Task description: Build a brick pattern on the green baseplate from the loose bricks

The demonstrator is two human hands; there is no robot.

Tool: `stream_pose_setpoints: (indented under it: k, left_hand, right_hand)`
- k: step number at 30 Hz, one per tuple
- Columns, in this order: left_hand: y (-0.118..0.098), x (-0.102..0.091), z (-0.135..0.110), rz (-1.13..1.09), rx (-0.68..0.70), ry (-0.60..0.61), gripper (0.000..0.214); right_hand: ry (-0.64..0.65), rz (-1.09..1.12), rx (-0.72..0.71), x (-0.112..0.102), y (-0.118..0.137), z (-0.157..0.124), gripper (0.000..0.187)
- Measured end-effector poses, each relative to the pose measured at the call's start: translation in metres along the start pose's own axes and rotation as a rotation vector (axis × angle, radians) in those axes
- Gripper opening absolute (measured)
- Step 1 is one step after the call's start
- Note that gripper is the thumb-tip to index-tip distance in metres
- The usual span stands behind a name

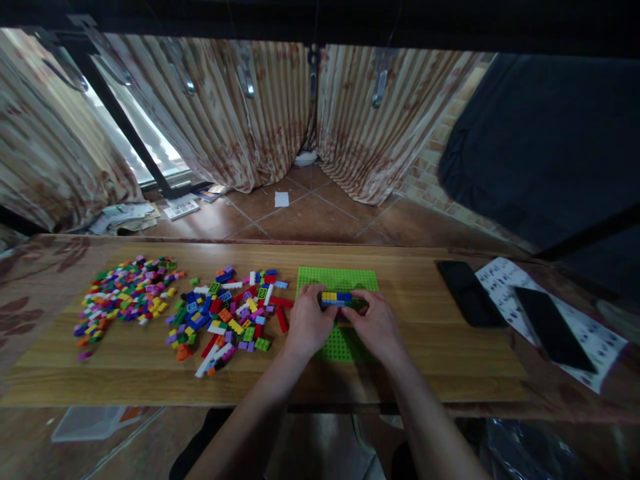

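A green baseplate (337, 278) lies flat on the wooden table (410, 363). On it stands a small stack of bricks (337, 298) with yellow and blue on top. My left hand (309, 322) pinches the stack's left end with curled fingers. My right hand (376, 325) grips its right end, fingers bent over darker bricks. Both hands rest on the plate and hide its middle.
Two heaps of loose coloured bricks lie to the left, one near (227, 313), one farther (125, 293). Two dark phones (469, 293) (550, 327) lie at the right, the second on a printed sheet (585, 333). Curtains (225, 113) and a tiled floor (310, 213) lie beyond the table.
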State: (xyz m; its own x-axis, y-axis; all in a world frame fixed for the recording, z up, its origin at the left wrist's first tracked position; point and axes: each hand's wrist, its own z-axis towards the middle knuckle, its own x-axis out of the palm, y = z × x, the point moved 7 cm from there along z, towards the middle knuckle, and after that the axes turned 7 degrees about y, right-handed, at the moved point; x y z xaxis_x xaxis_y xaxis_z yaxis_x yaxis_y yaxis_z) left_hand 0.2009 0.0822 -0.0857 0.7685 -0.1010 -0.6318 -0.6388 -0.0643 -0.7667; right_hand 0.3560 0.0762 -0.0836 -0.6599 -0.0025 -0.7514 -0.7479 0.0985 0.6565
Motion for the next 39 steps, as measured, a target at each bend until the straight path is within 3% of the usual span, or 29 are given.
stream_pose_setpoints:
  k: [10,16,24,39]
  left_hand:
    - [0.006,-0.034,-0.002,-0.065,0.027,-0.125,0.029]
    - [0.001,-0.019,-0.007,-0.088,0.068,-0.031,0.028]
    - [-0.005,-0.005,-0.013,0.049,0.116,0.068,0.04]
    - [-0.01,-0.003,-0.018,0.119,0.133,0.088,0.046]
  right_hand:
    - [-0.127,0.162,0.0,-0.029,-0.012,0.005,0.04]
    - [-0.1,0.122,-0.03,-0.023,-0.005,0.003,0.037]
    - [0.015,0.038,-0.08,-0.005,0.0,0.0,0.032]
    - [0.025,-0.036,-0.079,0.005,0.005,-0.003,0.032]
